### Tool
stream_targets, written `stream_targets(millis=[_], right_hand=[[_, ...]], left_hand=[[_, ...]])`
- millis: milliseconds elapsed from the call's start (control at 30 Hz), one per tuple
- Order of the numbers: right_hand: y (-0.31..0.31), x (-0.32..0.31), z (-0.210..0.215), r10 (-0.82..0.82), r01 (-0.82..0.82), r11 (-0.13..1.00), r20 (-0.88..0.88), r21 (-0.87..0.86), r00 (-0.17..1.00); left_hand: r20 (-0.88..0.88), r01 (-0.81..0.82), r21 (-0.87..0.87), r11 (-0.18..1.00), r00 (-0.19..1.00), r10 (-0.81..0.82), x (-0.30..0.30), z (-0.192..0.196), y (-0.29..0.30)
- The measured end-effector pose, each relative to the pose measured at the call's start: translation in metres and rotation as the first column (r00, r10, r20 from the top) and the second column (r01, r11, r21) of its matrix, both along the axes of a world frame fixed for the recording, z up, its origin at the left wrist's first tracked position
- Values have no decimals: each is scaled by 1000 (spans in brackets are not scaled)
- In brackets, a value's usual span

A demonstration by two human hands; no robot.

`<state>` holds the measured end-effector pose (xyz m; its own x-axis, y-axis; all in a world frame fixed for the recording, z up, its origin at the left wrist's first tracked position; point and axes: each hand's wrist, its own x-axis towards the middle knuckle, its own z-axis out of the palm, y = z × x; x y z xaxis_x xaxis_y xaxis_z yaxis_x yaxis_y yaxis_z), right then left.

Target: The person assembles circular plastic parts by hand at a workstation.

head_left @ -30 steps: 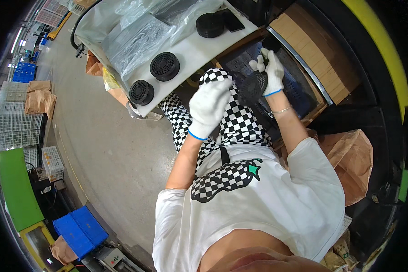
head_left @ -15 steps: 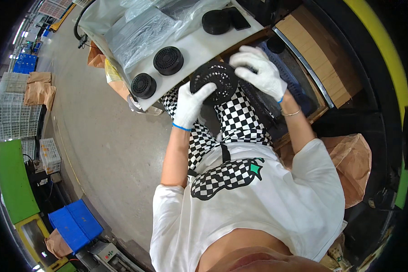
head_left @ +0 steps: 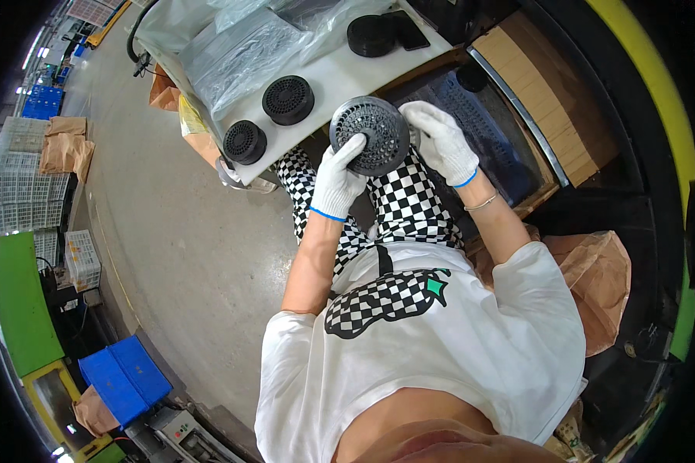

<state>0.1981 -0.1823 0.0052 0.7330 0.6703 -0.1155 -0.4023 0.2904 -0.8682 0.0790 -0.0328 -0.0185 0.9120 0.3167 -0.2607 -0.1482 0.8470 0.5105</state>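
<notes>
While both gloved hands hold it above the lap, the round black perforated disc [head_left: 369, 134] sits in the upper centre of the frame, just off the near edge of the white table [head_left: 340, 77]. Left hand [head_left: 337, 181]: fingers pressed together along the disc's lower left rim, thumb on the face side. Right hand [head_left: 440, 143]: fingers slightly spread, curled round the right rim from behind (palm contact hidden by the disc).

Two more black perforated discs lie flat on the table to the left, one larger [head_left: 288, 99] and one smaller [head_left: 245, 142], apart from each other and from the held piece. Clear plastic bags [head_left: 239, 46] cover the table's far left part; a darker stack of discs [head_left: 371, 35] sits at the upper centre. A dark blue crate [head_left: 486, 131] is below the right forearm, at upper right.

Risk, as judged:
- Grip is at the rim only, on knit gloves; the disc could slip and fall onto the checkered trousers [head_left: 398, 204] or the concrete floor [head_left: 170, 255].
- Swinging it back toward the table could knock the nearer disc, which lies close to the edge.
</notes>
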Motion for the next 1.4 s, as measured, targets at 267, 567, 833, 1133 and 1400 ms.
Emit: stream_targets(millis=[267,567,833,1133,1400], right_hand=[[-16,14,5,134,232,900,739,-370,660],[22,-27,14,111,90,963,675,-255,729],[36,-55,-58,48,141,919,459,-369,887],[54,-83,-24,-153,376,900,645,-222,749],[44,-67,-88,218,-217,976,-92,13,972]], left_hand=[[24,-67,61,996,998,66,8,4,-3],[-14,-107,887,449,966,258,-1,28,-9],[-298,248,814,525,955,11,-34,15,10],[-130,-111,881,461,879,459,-41,15,16],[-174,82,745,662,982,75,-56,42,16]])
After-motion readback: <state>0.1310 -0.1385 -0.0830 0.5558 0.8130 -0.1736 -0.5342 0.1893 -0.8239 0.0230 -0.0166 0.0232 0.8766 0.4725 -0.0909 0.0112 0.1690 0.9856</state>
